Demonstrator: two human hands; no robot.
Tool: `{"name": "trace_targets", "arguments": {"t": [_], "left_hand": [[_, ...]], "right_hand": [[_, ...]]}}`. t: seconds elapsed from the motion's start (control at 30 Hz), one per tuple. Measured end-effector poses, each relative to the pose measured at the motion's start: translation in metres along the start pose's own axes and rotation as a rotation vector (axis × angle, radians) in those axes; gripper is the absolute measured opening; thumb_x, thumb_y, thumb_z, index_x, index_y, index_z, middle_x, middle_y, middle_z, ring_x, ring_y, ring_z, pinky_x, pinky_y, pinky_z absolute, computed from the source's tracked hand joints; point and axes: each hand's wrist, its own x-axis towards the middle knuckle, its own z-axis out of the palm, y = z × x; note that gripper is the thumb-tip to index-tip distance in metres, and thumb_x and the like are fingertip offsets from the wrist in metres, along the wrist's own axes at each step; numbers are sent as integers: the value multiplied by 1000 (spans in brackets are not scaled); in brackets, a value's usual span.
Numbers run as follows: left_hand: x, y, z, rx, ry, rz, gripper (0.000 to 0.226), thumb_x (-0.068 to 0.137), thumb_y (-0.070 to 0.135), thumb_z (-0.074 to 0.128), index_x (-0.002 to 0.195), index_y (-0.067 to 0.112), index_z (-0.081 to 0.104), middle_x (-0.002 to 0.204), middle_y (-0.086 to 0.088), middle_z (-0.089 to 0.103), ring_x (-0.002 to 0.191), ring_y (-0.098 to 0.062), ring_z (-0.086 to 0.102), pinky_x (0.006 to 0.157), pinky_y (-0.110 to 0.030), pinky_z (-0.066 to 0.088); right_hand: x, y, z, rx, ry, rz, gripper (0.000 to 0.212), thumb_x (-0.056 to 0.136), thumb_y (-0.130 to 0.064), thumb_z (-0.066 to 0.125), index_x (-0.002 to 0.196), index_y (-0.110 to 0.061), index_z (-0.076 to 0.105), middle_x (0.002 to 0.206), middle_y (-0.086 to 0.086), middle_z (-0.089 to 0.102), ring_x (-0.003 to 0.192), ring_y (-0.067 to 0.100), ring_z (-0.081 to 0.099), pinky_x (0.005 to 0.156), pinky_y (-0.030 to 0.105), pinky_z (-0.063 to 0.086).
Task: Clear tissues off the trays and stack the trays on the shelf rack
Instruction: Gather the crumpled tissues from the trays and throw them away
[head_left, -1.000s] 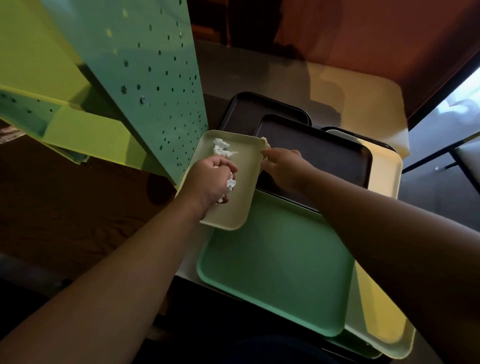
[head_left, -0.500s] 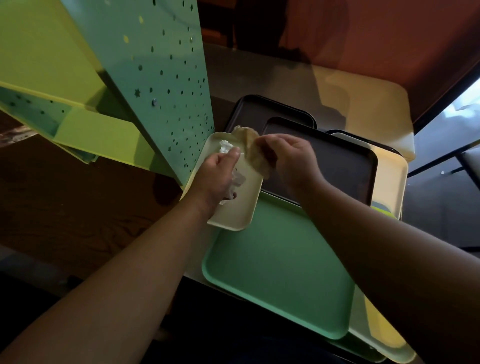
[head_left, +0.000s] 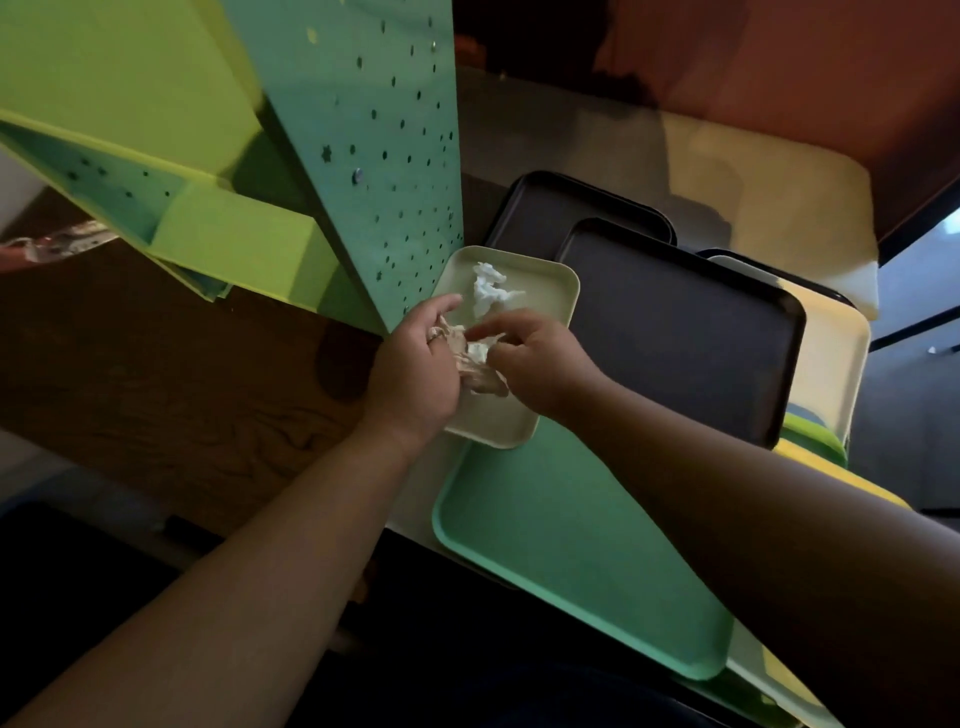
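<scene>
Over the small cream rectangular plastic tray (head_left: 540, 291), the left hand (head_left: 410, 374) and right hand (head_left: 540, 358) meet on a crumpled wad of brownish-white tissue (head_left: 475, 361). The left hand's fingers curl round the wad from the left; the right hand's fingertips (head_left: 480, 330) pinch it from the right. A second crumpled white tissue (head_left: 488, 291) lies loose on the tray just beyond both hands, beside the teal perforated metal shelf rack (head_left: 384, 145).
</scene>
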Motion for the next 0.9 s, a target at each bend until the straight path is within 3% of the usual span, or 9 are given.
{"name": "trace_targets", "arguments": {"t": [0.1, 0.17, 0.27, 0.4, 0.53, 0.63, 0.73, 0.83, 0.9], "left_hand": [[-5, -3, -7, 145, 83, 119, 49, 95, 2, 39, 132, 25, 61, 129, -10, 65, 97, -39, 66, 75, -40, 57], [-6, -2, -9, 188, 113, 133, 41, 93, 2, 41, 115, 22, 69, 108, -9, 72, 83, -30, 69, 60, -27, 54], [-2, -1, -11, 190, 115, 58, 28, 93, 6, 43, 89, 23, 65, 75, -1, 66, 58, -5, 65, 47, -19, 49], [1, -10, -9, 168, 69, 42, 22, 93, 37, 51, 94, 18, 62, 80, -1, 68, 73, -22, 66, 66, -39, 57], [0, -9, -5, 118, 9, -3, 40, 93, 55, 50, 115, 22, 58, 95, 2, 68, 79, -12, 66, 62, -31, 54], [3, -4, 1, 11, -55, -66, 53, 91, 63, 47, 125, 23, 56, 101, 5, 66, 86, -8, 64, 62, -25, 47], [10, -3, 8, -13, -28, -50, 26, 98, 44, 47, 95, 22, 61, 84, 3, 65, 75, -12, 61, 61, -26, 43], [17, -3, 10, -28, 49, -109, 27, 100, 26, 42, 118, 21, 62, 105, -4, 66, 85, -18, 62, 66, -30, 50], [19, -3, 9, -83, 48, -148, 38, 100, 19, 38, 131, 27, 58, 113, 0, 63, 86, -17, 63, 65, -34, 58]], "right_hand": [[10, 9, 5, -257, -87, -43, 31, 92, -9, 53, 105, -22, 79, 143, -2, 60, 133, 20, 49, 110, 36, 36], [14, 17, 10, -661, -215, -235, 32, 98, -24, 51, 120, -25, 74, 144, -7, 60, 142, 14, 38, 113, 34, 21], [15, 24, 14, -892, -251, -309, 43, 96, -36, 47, 135, -32, 63, 147, -9, 55, 137, 23, 37, 110, 36, 30], [16, 22, 11, -682, -55, -237, 37, 94, -18, 52, 125, -23, 71, 134, 0, 62, 117, 24, 53, 96, 38, 49], [7, 13, -3, -69, 186, -156, 22, 94, -13, 61, 103, -18, 80, 108, -4, 71, 84, 9, 65, 78, 30, 56], [-3, 3, -5, 77, 95, -115, 25, 87, -6, 61, 90, -20, 82, 86, -5, 76, 74, 11, 68, 71, 30, 57], [-6, 0, -1, 76, -21, -107, 26, 84, -3, 60, 83, -19, 81, 82, -3, 78, 64, 1, 63, 63, 24, 51], [5, 4, -4, 103, 118, -111, 28, 86, -7, 58, 77, -24, 78, 103, -7, 78, 85, 6, 71, 77, 33, 58], [17, 10, -8, -75, 235, -131, 24, 90, -15, 58, 93, -25, 80, 118, -9, 73, 106, 16, 67, 93, 37, 56]]}}
